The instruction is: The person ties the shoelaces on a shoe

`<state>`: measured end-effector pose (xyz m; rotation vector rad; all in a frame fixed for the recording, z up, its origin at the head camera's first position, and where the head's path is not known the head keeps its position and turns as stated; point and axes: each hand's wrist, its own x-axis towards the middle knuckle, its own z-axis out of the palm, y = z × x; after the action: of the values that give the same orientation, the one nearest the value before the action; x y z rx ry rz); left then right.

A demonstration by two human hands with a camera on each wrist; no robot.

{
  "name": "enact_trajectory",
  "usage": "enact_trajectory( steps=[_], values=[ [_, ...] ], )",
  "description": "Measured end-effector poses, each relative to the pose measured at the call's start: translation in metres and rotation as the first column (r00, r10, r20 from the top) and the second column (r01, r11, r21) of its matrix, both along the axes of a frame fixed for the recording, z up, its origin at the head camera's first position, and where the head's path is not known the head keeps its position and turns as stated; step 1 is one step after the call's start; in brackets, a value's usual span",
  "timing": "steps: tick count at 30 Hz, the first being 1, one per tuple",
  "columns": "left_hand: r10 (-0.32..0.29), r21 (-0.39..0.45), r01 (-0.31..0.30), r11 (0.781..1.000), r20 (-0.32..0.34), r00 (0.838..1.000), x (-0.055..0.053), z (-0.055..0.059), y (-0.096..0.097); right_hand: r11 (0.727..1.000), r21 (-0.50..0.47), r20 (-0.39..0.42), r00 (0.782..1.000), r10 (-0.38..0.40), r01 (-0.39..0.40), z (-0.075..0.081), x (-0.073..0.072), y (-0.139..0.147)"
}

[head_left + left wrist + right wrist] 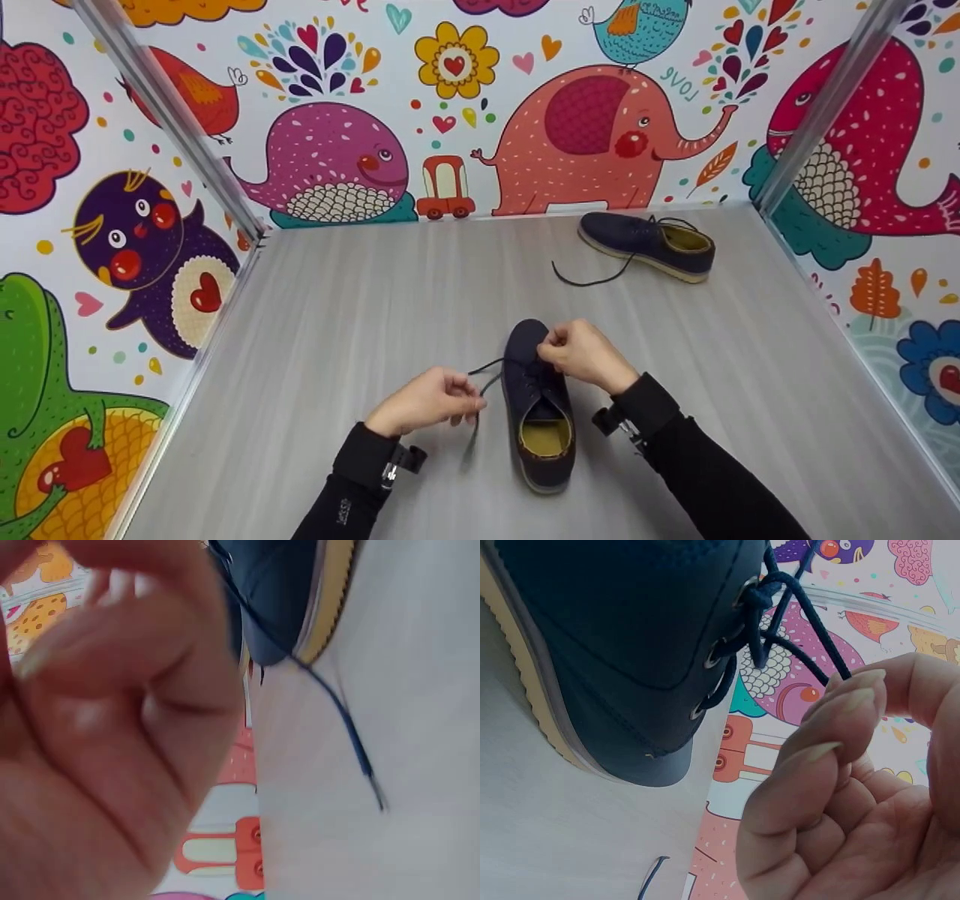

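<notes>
A dark navy lace-up shoe (534,386) stands on the floor between the hands, toe pointing away and tan lining showing at the heel. My left hand (431,401) is at its left side, fingers curled, with the shoelace (490,383) running to the fingertips. Below them a lace end (352,731) dangles free with its metal tip showing. On the other side my right hand (586,354) pinches the lace near the front eyelets. Two strands of dark lace (821,622) run from a crossing above the eyelets into its fingertips.
A second navy shoe (637,244) lies near the back wall, toe to the left, its loose lace (592,283) trailing on the grey floor (360,300). Walls with printed cartoon animals (330,161) enclose the floor at the back and both sides.
</notes>
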<state>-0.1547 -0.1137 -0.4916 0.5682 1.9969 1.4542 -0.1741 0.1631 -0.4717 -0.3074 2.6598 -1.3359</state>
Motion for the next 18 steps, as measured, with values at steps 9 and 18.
enact_trajectory(
  steps=[9,18],
  values=[
    [0.214,0.359,-0.322,0.876,0.308,0.927,-0.004,-0.003,0.020,1.000,-0.019,-0.021,1.000,0.015,-0.015,-0.001,0.001,-0.001],
    [0.101,0.534,-0.384,0.753,0.483,0.870,-0.005,-0.005,0.025,0.999,-0.022,-0.033,0.999,0.032,-0.033,0.001,0.002,0.000]
  ],
)
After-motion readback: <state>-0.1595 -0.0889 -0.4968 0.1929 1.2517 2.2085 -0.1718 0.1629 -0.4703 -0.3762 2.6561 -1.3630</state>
